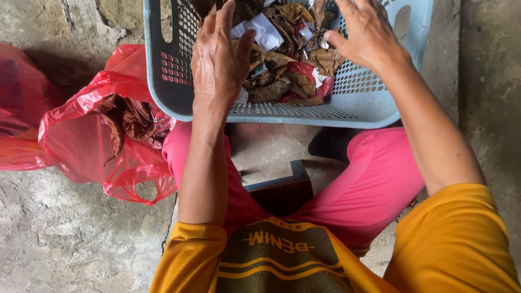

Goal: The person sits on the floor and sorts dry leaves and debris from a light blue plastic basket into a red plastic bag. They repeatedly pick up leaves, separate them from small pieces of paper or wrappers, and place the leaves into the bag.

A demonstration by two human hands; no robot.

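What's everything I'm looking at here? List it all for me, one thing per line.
Basket: one, pale blue perforated plastic, top centre, in front of the knees.
Dry leaves: a heap, brown, inside the basket.
Paper scraps: a few, white, among the leaves.
Wrapper piece: one, red, low in the heap.
Plastic bag: one, red, open on the floor at the left, brown leaves inside.
Second bag: one, red, far left edge, partly cut off.
Stool: one, dark, only partly seen between the legs.
Floor: grey rough concrete.
Trousers: pink.
Shirt: yellow.
Left hand: resting on the leaves.
Right hand: fingers spread over the leaves.
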